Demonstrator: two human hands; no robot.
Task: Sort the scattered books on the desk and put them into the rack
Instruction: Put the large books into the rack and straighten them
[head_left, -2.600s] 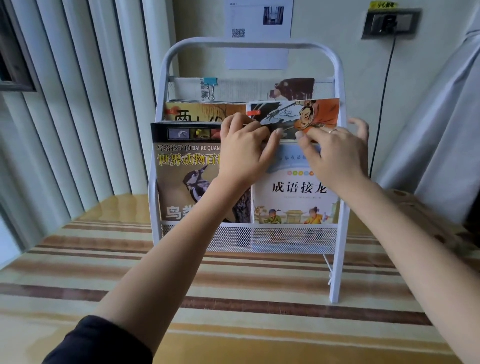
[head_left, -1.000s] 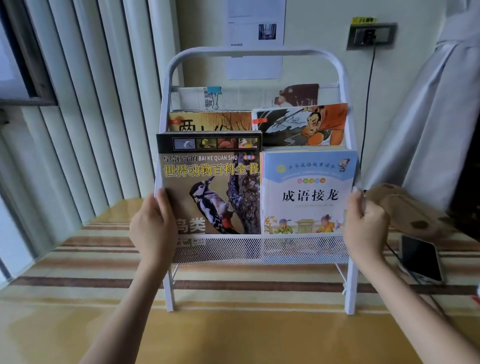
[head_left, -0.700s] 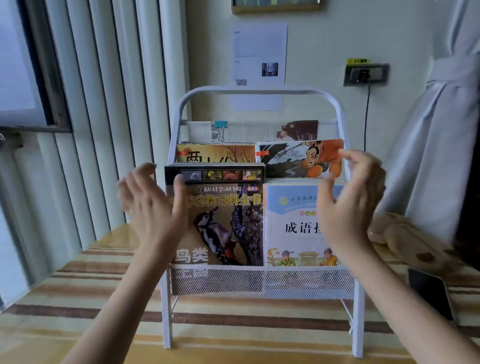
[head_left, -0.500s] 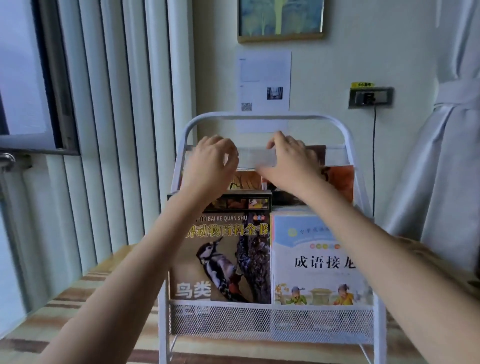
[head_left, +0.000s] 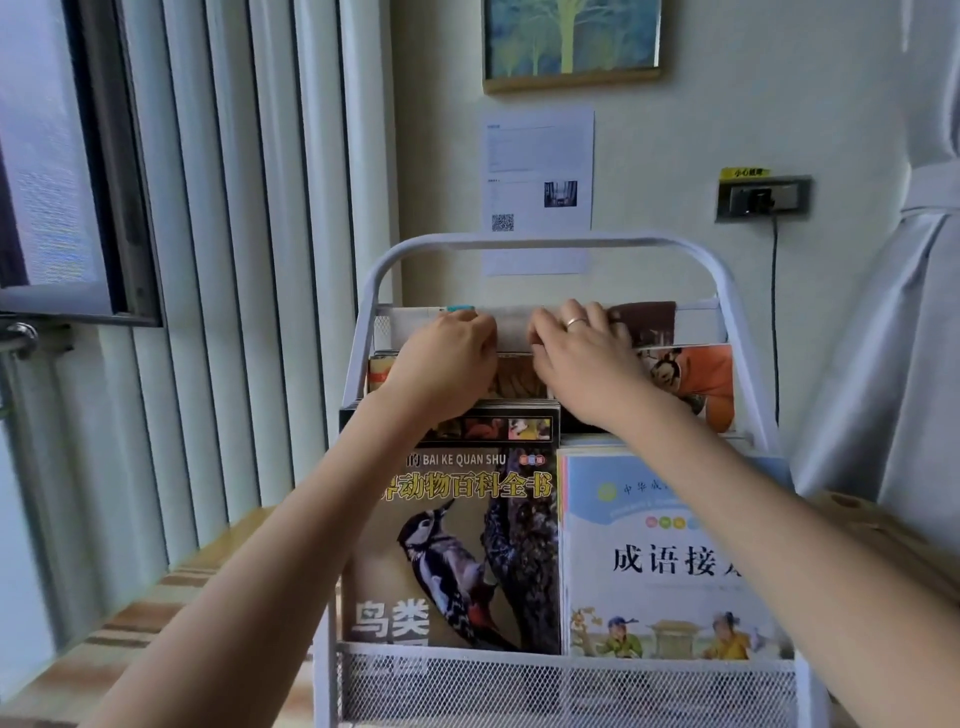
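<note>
The white metal rack (head_left: 545, 241) stands on the desk right in front of me, with books in three tiers. The front tier holds a woodpecker book (head_left: 457, 545) on the left and a light blue book (head_left: 665, 561) on the right. An orange-covered book (head_left: 701, 382) shows in the middle tier. At the back tier, my left hand (head_left: 447, 358) and my right hand (head_left: 582, 353) sit side by side, fingers curled onto a white booklet (head_left: 511, 325) that carries a blue clip. A brown cover (head_left: 647, 322) shows to the right of it. My hands hide the middle tier's left book.
The rack stands on a striped wooden desk (head_left: 156, 613) against a wall. Vertical blinds (head_left: 234, 260) and a window are on the left, and a grey curtain (head_left: 883, 364) is on the right. A socket with a black cable (head_left: 763, 195) is on the wall behind.
My hands left the rack's two sides, rose and came together at the back tier. The view has moved closer to the rack and tilted up.
</note>
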